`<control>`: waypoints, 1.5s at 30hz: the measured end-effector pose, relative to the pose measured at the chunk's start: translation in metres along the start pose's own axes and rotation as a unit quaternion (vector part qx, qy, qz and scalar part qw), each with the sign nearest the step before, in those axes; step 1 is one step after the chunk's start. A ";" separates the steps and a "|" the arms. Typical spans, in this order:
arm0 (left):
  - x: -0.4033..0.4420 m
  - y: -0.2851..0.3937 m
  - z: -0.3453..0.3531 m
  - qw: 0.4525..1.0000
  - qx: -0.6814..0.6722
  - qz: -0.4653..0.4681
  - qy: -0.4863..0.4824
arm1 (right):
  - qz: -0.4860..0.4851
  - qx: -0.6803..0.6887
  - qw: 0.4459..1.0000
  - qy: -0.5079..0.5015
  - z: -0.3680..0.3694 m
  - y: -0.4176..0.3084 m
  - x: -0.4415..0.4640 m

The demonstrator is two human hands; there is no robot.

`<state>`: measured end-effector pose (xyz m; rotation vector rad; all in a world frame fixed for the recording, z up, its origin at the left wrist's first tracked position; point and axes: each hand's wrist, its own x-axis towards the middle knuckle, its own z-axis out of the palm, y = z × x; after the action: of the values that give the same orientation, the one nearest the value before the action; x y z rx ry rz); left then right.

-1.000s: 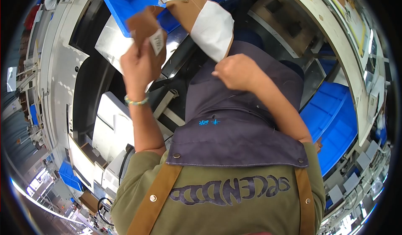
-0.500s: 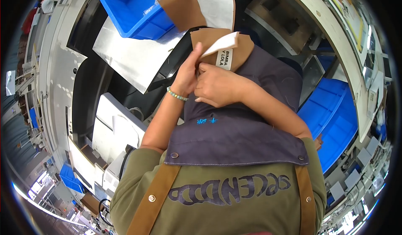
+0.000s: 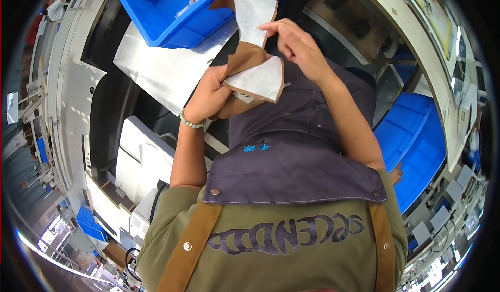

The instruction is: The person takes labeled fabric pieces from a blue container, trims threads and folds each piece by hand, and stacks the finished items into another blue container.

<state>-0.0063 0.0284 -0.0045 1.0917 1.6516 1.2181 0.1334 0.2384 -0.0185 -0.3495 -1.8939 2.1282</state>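
My left hand (image 3: 209,91) is closed on a folded brown leather-like piece (image 3: 247,57) with white backing. One white-backed flap (image 3: 260,78) is folded over its front, partly covering a pale label. Another white-backed section (image 3: 253,13) stands up beyond, near the blue bin. My right hand (image 3: 302,50) has its index finger stretched to the right edge of that upper section, the fingertip touching or just over it. Its thumb is apart and the other fingers are loosely bent. The dark apron (image 3: 297,175) on my lap lies beneath the work.
A blue bin (image 3: 192,29) with brown pieces inside stands ahead on the left, over a shiny metal plate (image 3: 156,68). Further blue bins (image 3: 416,135) are at the right. A white machine (image 3: 143,159) stands left of my arm, and a pale curved table edge (image 3: 416,47) runs along the right.
The brown piece has moved left and been turned, showing more white backing and hiding the label's lettering. My right hand has left the lower part and moved up and right.
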 end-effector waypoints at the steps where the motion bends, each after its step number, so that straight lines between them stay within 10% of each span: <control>1: 0.000 0.008 -0.002 0.999 0.033 0.011 -0.033 | 0.032 0.021 0.998 -0.050 0.000 0.007 0.000; 5: -0.001 0.024 -0.011 0.985 0.162 0.050 -0.008 | 0.158 -0.089 0.970 -0.162 0.012 0.035 -0.006; 6: -0.002 0.024 -0.015 0.975 0.212 0.052 0.028 | -0.024 -0.285 0.947 -0.145 0.011 0.044 -0.002; 10: -0.009 0.017 -0.032 0.950 0.301 0.001 0.079 | -0.118 -0.472 0.871 -0.065 -0.004 0.033 -0.006; 18: -0.006 0.003 -0.034 0.920 0.370 -0.023 0.129 | -0.139 -0.583 0.800 -0.015 0.002 0.057 -0.006; 25: 0.007 -0.065 -0.056 0.894 0.119 -0.110 0.418 | -0.161 -0.543 0.817 -0.113 0.026 0.039 -0.021; 28: 0.017 -0.079 -0.030 0.908 -0.017 -0.126 0.400 | -0.150 -0.534 0.817 -0.161 0.036 0.043 -0.015; 33: 0.010 -0.075 -0.014 0.884 -0.255 -0.143 0.365 | -0.047 -0.347 0.935 0.059 0.011 0.051 0.012; 45: 0.003 -0.090 -0.013 0.883 -0.302 -0.171 0.316 | -0.149 -0.533 0.833 0.012 0.070 0.083 0.076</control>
<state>-0.0360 0.0129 -0.0892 -0.0073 1.6254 1.7817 0.0343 0.1912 -0.0928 -0.2392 -2.7120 0.6873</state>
